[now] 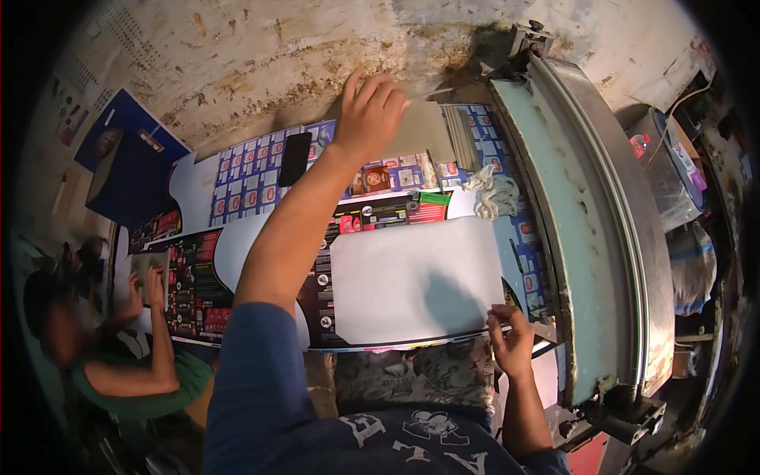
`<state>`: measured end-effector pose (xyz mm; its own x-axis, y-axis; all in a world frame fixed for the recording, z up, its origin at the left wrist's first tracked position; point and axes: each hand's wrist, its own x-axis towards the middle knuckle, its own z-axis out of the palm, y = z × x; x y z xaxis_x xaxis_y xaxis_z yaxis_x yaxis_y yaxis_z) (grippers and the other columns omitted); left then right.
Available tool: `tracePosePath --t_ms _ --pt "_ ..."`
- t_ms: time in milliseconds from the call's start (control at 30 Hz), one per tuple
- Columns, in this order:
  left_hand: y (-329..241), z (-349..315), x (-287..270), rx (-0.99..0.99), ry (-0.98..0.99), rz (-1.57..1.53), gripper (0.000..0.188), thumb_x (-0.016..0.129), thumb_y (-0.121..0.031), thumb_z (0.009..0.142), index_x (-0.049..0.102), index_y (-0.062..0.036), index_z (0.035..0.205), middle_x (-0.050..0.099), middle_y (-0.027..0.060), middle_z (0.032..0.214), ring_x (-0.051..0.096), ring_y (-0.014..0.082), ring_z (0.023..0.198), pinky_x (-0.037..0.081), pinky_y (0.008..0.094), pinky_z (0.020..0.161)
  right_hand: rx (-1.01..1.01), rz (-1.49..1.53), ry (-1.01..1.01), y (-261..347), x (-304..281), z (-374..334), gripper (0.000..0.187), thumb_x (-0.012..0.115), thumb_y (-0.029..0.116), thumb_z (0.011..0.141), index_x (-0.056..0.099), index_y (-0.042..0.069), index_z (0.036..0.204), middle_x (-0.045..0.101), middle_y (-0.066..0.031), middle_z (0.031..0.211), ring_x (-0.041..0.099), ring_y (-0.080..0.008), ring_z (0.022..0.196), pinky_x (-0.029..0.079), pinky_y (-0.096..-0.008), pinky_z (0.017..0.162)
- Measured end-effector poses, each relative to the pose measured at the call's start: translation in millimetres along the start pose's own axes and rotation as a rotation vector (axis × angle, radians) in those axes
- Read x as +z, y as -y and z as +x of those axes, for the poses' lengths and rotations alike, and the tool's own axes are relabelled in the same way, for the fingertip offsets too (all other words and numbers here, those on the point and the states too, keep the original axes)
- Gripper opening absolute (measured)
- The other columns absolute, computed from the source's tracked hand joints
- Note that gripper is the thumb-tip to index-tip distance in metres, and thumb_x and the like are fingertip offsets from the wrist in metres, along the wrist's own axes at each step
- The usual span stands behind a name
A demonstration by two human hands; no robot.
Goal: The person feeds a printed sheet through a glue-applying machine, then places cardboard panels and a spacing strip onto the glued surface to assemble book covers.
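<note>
My left hand (370, 115) is stretched out to the far side of the table, beside a grey-brown board (423, 133). Its little finger sticks out, while the other fingers bend over a thumb that is hidden. A thin, pale, blurred streak shows just right of the fingertips; what it is I cannot tell. At the near right corner of a large white sheet (396, 285), my right hand (513, 336) pinches the edge between thumb and fingers. The sheet lies flat over black printed sheets (321, 324), with a dark shadow across it.
Along the right runs a large metal machine (606, 214) with a long bar. Stacked grey boards (463, 138), a crumpled white cloth (495, 192) and a black phone (296, 158) lie at the back. A co-worker's hands (146, 289) rest on the left end; a blue box (131, 170) stands behind.
</note>
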<state>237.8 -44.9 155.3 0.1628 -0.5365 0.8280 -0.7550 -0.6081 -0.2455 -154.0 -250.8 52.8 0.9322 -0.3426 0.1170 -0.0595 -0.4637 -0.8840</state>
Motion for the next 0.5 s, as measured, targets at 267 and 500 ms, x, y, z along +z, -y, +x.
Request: tracePosePath --t_ms 267,500 --pt "-112.4 -7.0 -132.4 0.171 -0.08 -0.474 0.007 0.07 -0.007 0.084 0.067 -0.0012 0.084 0.07 0.0122 0.107 0.07 0.0317 0.101 0.056 0.0485 0.092 0.063 0.933 0.08 54.8 -13.8 69.1 0.054 0.05 0.03 0.107 0.044 -0.009 0.145 0.061 -0.022 0.134 0.065 -0.0269 0.116 0.049 -0.0377 0.102" --pt "-186.8 -124.8 -178.9 0.13 0.212 -0.511 0.022 0.075 -0.024 0.086 0.072 -0.0091 0.102 0.066 0.008 0.124 0.06 0.0269 0.122 0.048 0.0473 0.104 0.329 0.607 0.015 46.3 11.3 70.8 0.039 0.065 0.003 0.096 0.058 -0.011 0.132 0.073 -0.0112 0.102 0.069 -0.0116 0.085 0.057 -0.0266 0.077"
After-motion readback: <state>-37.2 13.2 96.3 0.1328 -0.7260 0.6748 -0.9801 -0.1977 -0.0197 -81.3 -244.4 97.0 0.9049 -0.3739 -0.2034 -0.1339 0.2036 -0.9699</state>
